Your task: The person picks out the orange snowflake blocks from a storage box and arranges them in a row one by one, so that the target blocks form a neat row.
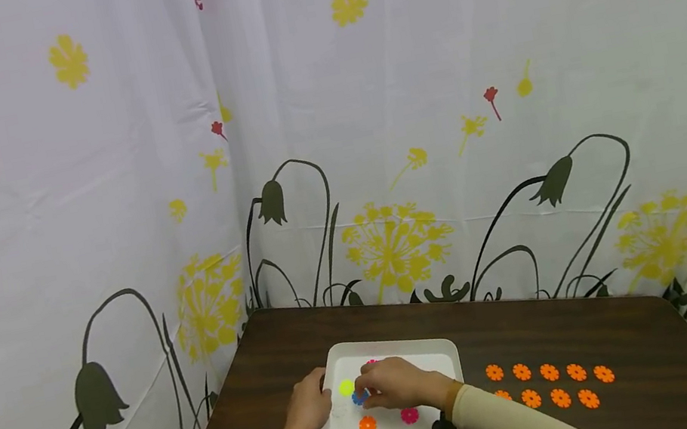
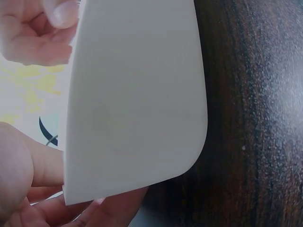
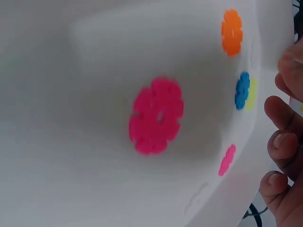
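Note:
A white tray [image 1: 434, 359] lies on the dark wooden table. My left hand [image 1: 310, 404] grips its left end, and in the left wrist view the thumb and fingers are around the tray's corner. Inside the tray are flower-shaped discs: a blue disc [image 3: 242, 91], a yellow disc [image 1: 346, 387], an orange disc [image 1: 368, 425], and two pink ones, the larger-looking pink disc [image 3: 157, 116] being nearest the right wrist camera. Over the blue disc hovers my right hand [image 1: 397, 383], thumb and fingertips apart with nothing seen between them. The far pink disc is partly hidden behind this hand.
Several orange discs [image 1: 549, 372] lie in two rows on the table [image 1: 657, 351], right of the tray. My right forearm partly covers the near row's left end. A white curtain [image 1: 296, 100] with printed flowers hangs behind and to the left of the table.

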Demonstrator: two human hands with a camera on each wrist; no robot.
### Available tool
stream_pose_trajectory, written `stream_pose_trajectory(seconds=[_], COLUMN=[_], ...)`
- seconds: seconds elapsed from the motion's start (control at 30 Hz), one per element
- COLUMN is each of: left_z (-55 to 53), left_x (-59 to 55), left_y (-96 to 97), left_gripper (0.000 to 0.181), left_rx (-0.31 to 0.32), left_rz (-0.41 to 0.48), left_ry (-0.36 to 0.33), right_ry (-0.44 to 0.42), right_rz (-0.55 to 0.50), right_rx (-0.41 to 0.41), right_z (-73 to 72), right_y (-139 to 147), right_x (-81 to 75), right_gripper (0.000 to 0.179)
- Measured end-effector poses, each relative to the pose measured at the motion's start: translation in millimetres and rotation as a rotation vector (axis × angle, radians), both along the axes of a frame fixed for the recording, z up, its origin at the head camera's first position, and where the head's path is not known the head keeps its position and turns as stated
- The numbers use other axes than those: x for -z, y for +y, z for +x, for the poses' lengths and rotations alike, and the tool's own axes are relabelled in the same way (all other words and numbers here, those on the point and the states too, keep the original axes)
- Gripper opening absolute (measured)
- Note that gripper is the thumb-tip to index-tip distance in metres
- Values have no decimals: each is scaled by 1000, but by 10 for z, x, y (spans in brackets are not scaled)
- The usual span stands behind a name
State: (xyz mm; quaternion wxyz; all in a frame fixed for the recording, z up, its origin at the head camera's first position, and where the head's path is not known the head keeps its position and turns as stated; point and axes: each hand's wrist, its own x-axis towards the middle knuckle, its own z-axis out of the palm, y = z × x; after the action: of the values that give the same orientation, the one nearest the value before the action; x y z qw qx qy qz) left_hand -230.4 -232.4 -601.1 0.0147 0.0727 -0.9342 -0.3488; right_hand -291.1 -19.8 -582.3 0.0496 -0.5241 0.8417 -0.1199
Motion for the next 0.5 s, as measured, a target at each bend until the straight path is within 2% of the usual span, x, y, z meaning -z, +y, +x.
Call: stream_pose_trajectory(seconds=[0.13,0.27,0.5], left_z=[-6,0,3], left_x=[-5,-28,-11], left_y=[-8,-14,5], left_gripper=[40,40,40], left_rx=[2,5,3], left_rz=[1,-7,-10], left_ry=[0,6,-2], right_ry=[-16,-18,-23], right_rz=[27,36,72], right_rx=[-12,-15,-32], right_z=[14,17,-74], right_y=[-44,-61,-50], right_x=[34,3,-61], right_gripper=[19,20,24])
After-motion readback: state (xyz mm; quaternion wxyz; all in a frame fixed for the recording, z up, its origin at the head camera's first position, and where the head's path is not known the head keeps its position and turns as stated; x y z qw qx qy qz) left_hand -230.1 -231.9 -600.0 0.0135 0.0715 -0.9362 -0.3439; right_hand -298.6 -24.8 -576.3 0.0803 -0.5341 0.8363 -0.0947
